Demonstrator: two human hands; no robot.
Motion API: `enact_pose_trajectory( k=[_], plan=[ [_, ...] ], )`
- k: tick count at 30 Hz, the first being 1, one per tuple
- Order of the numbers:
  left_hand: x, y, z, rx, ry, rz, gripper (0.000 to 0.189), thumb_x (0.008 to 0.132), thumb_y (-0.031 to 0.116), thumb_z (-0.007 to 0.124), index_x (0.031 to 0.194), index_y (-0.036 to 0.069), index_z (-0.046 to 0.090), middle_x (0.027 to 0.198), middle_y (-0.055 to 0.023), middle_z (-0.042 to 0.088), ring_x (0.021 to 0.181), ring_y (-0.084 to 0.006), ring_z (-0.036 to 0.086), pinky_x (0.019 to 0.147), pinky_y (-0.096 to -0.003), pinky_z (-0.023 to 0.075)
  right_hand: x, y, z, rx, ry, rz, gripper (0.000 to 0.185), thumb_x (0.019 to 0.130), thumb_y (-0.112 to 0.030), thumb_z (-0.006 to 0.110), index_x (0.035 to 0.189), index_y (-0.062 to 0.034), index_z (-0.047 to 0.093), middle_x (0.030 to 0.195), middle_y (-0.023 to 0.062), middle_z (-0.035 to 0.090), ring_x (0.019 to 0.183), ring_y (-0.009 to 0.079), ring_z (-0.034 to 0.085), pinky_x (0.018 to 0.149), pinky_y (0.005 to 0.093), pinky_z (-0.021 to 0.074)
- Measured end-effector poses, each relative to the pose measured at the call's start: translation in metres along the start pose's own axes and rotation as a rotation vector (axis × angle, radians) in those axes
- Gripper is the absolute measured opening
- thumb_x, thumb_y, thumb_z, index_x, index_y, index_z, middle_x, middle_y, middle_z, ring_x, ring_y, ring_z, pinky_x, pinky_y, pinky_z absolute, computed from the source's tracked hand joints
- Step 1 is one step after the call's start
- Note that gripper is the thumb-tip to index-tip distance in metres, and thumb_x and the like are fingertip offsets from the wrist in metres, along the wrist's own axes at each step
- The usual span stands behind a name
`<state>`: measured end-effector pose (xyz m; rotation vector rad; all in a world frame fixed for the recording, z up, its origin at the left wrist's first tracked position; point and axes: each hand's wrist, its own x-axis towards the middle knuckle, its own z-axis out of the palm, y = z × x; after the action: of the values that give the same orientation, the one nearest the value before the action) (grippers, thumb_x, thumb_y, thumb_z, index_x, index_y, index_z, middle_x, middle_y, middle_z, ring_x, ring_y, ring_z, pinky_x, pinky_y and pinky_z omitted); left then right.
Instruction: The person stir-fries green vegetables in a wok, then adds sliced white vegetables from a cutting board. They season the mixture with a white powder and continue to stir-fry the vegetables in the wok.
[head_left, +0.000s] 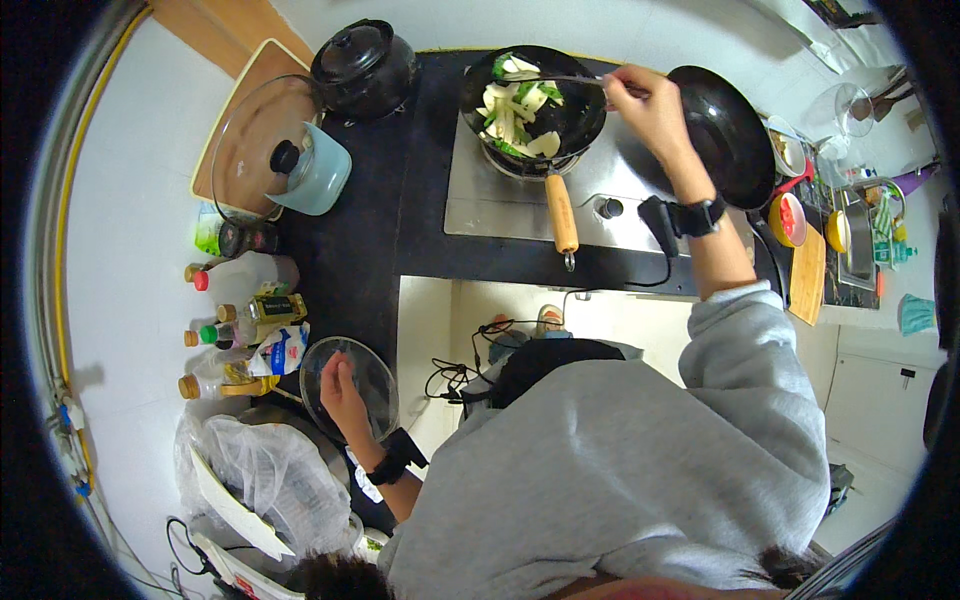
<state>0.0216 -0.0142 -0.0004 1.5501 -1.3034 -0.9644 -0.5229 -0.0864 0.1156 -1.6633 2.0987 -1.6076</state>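
My right hand (651, 105) grips the handle of a cooking utensil (566, 78), whose far end reaches into the food. It works over a dark wok (581, 124) on the burner, with its wooden handle (561, 214) pointing towards me. Pale sliced vegetables with green leaves (514, 112) lie mostly in the wok's left half. My left hand (345, 401) hovers or rests at a round clear lid (375, 375) by the counter's left arm. Its fingers are drawn together; whether they hold the lid's knob cannot be made out.
A black frying pan (724, 139) stands right of the wok on the steel hob (487, 214). A lidded black pot (364, 67), a glass lid (244, 161) in a light-blue holder (322, 180), and several bottles (251, 277) line the left. Cables (457, 371) hang before me.
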Motion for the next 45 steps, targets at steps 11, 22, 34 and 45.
enact_pose_trajectory(
  k=[11, 22, 34, 45],
  plan=[
    [0.0, 0.001, 0.003, 0.012, 0.002, 0.002, 0.024, 0.094, 0.013, 0.054, 0.111, -0.002, 0.059, 0.104, -0.0087, 0.064, 0.093, -0.0156, 0.061, 0.085, -0.0255, 0.0468, -0.014, -0.074, -0.023, -0.066, -0.412, -0.066, 0.02, 0.078, -0.016, 0.061, 0.08, 0.004, 0.064, 0.066, 0.0155, 0.063, 0.057, 0.019, 0.061, 0.059, 0.0284, 0.0489],
    [-0.002, -0.004, 0.0, -0.003, -0.014, 0.013, 0.023, 0.094, 0.012, 0.053, 0.111, -0.003, 0.059, 0.104, -0.0088, 0.063, 0.093, -0.0153, 0.06, 0.085, -0.0258, 0.0471, 0.003, -0.015, -0.002, -0.077, -0.01, 0.081, 0.03, 0.081, -0.025, 0.06, 0.08, 0.0042, 0.066, 0.065, 0.014, 0.065, 0.061, 0.0159, 0.065, 0.06, 0.0291, 0.0509],
    [-0.002, -0.003, 0.004, -0.001, -0.026, 0.025, 0.024, 0.094, 0.012, 0.053, 0.111, -0.003, 0.059, 0.103, -0.0086, 0.063, 0.093, -0.0146, 0.06, 0.085, -0.025, 0.0471, 0.013, -0.068, -0.067, -0.062, -0.417, 0.211, 0.032, 0.083, -0.029, 0.059, 0.077, 0.0015, 0.066, 0.056, 0.0051, 0.058, 0.051, 0.0079, 0.056, 0.051, 0.0213, 0.0452],
    [-0.002, 0.0, 0.001, -0.018, -0.022, -0.019, 0.028, 0.097, 0.019, 0.048, 0.111, -0.002, 0.059, 0.105, -0.0105, 0.063, 0.096, -0.0175, 0.06, 0.088, -0.0279, 0.0463, -0.008, -0.03, -0.027, -0.243, -0.286, -0.051, 0.022, 0.081, -0.019, 0.06, 0.082, 0.0035, 0.064, 0.066, 0.0172, 0.063, 0.061, 0.0212, 0.063, 0.06, 0.0293, 0.0499]
  ],
)
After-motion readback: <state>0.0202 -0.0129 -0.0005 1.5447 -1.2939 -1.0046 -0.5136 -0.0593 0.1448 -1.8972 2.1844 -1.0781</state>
